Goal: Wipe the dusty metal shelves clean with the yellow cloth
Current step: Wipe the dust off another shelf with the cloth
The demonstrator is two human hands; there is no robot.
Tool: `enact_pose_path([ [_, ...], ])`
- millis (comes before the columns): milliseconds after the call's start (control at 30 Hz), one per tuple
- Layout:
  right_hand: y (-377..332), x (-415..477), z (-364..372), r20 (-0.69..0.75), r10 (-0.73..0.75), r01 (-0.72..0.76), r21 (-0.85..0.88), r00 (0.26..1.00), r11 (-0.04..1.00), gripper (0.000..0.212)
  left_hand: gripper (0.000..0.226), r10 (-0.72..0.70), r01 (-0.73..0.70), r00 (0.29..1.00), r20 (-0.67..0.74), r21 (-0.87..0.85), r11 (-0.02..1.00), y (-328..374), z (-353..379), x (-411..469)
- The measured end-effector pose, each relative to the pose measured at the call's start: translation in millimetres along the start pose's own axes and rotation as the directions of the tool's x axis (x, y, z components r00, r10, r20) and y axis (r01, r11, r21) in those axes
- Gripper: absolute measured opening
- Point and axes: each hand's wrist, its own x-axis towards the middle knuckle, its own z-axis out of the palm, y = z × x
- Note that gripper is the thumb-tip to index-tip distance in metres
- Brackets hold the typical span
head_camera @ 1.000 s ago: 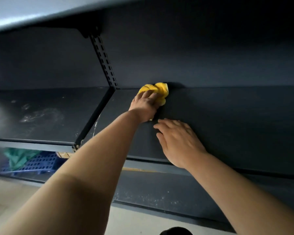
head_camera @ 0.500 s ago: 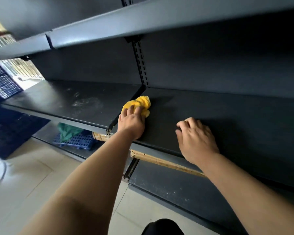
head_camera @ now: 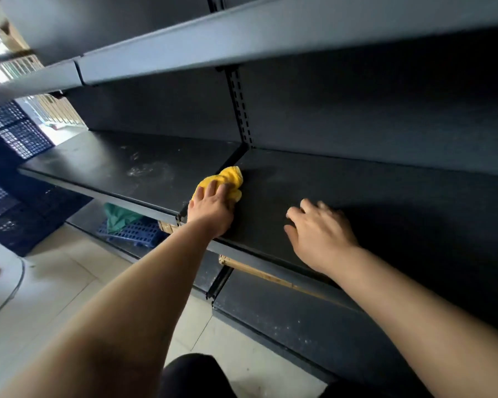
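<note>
So the left hand [head_camera: 212, 209] is pressing down on the yellow cloth [head_camera: 227, 179], fingers spread flat over it rather than clenching it; the cloth is sitting bunched up under and just past the fingertips, right at the seam where two sections of the dark metal shelf [head_camera: 357, 191] are meeting. The right hand [head_camera: 319, 234] is resting palm-down on the same shelf, off to the right of the left hand and well clear of the cloth, fingers loosely open and holding nothing. Left of the left hand, the neighbouring shelf section [head_camera: 112, 165] is showing pale dusty smears [head_camera: 144, 170]; the slotted upright [head_camera: 239, 107] is rising from the seam just beyond the cloth. Below the hands, a lower shelf [head_camera: 293, 320] is looking speckled with dust; down to the left a green rag [head_camera: 118, 216] is lying on a blue plastic crate [head_camera: 133, 234].
</note>
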Motion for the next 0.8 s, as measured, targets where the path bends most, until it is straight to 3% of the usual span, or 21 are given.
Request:
enact_pose_path([
  [200,26,28,-13,-0.013,0.022,-0.022,0.011,1.000,1.000,0.028,0.054,0.126,-0.124,0.992,0.028,-0.051,0.991,16,4,54],
  [500,67,22,-7,0.011,0.173,-0.173,-0.020,0.985,0.985,0.038,0.057,0.129,-0.120,0.988,0.087,-0.105,0.987,69,11,118],
  [800,99,-5,-22,-0.069,0.265,-0.267,-0.025,0.962,0.963,0.041,0.052,0.469,-0.463,0.883,0.028,-0.113,0.879,180,26,77],
])
